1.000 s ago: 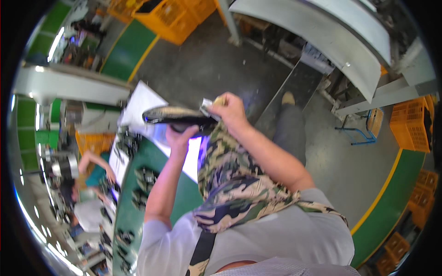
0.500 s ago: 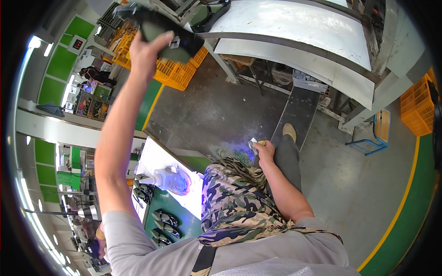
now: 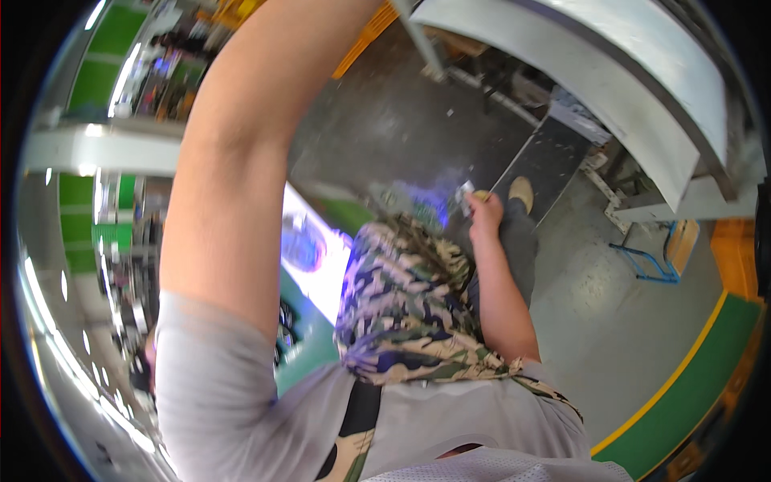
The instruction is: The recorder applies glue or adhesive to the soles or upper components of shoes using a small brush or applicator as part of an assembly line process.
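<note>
My left arm (image 3: 233,153) stretches up past the top edge, so the left hand and anything in it are out of view. Low beside my thigh, my right hand (image 3: 486,213) is closed on a small thing with a whitish tip (image 3: 466,193) and a yellowish part by the fingers; its kind is too small and blurred to tell. A camouflage apron (image 3: 409,305) covers my lap. To the left, partly behind my left arm, stands a brightly lit bench (image 3: 325,277) with a blurred translucent bottle (image 3: 302,245) on it. Dark shoes (image 3: 285,325) lie on a green surface beside it.
A white sheet-covered rack (image 3: 562,68) with a metal frame spans the upper right. A dark board (image 3: 554,165) lies under my foot. The blue-framed stool (image 3: 662,253) and an orange crate (image 3: 735,253) stand at right, near a yellow floor line (image 3: 666,386).
My left arm has reached farther up and right, taking the hand and the dark shoe out of view. The view has shifted. My right hand keeps its hold low down.
</note>
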A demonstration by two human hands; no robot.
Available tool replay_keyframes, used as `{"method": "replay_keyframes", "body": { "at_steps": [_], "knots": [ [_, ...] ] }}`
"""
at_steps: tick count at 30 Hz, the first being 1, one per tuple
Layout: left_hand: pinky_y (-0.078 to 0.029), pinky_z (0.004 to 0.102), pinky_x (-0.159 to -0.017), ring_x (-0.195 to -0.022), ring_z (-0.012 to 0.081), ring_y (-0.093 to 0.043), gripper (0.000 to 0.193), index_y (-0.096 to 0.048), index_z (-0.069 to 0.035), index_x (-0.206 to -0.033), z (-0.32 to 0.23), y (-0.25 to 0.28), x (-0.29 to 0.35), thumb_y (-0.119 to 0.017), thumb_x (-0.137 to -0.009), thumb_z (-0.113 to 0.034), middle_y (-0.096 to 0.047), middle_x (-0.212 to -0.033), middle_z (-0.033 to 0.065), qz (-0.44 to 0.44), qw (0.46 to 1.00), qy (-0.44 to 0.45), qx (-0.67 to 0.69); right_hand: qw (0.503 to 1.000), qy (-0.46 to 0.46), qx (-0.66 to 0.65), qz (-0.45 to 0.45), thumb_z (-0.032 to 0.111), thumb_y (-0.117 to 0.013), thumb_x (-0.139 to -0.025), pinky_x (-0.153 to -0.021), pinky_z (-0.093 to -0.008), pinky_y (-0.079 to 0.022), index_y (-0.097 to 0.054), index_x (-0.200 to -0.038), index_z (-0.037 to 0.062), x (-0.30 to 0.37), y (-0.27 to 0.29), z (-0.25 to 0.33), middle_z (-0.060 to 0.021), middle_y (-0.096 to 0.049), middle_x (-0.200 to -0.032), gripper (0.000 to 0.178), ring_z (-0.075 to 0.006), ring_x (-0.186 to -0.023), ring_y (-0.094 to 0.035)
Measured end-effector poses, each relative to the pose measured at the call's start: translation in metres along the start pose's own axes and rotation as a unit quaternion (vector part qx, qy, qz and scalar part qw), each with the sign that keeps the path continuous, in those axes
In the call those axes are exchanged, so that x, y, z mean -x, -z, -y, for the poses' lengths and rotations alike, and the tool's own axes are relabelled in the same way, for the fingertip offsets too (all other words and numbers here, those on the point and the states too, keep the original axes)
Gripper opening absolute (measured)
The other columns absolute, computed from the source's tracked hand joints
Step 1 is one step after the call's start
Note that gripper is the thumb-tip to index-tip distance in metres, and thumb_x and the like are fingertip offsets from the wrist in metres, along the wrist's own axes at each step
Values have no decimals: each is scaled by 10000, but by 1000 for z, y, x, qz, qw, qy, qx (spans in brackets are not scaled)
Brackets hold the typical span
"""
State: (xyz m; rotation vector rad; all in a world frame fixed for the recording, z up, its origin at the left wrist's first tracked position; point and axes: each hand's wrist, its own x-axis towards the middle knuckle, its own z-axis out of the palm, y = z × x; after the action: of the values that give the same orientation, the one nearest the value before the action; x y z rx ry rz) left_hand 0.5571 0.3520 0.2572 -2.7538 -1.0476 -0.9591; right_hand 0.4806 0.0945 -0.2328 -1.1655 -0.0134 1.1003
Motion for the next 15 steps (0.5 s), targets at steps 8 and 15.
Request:
{"method": "replay_keyframes", "body": {
  "at_steps": [8, 15],
  "knots": [
    [-518, 400, -915, -1067, 361, -636, 526, -636, -27, -1169, 51, 57, 386, -800, -728, -263, -665, -1142, 183, -11, 975, 17, 220, 996, -45, 46, 64, 85, -757, -812, -459, -254, -426, -607, -926, 63, -30, 35, 1, -32, -611, -760, 189, -121, -575, -569],
    [-494, 367, -976, -1111, 292, -642, 744, -604, -43, -1283, 152, 119, 864, -809, -694, -449, -652, -1238, 154, 184, 718, 671, -21, 980, -108, 138, 94, 214, -721, -875, -554, -311, -428, -655, -930, 112, -2, 17, -6, -27, -643, -810, 133, -145, -676, -600]
  ]
}}
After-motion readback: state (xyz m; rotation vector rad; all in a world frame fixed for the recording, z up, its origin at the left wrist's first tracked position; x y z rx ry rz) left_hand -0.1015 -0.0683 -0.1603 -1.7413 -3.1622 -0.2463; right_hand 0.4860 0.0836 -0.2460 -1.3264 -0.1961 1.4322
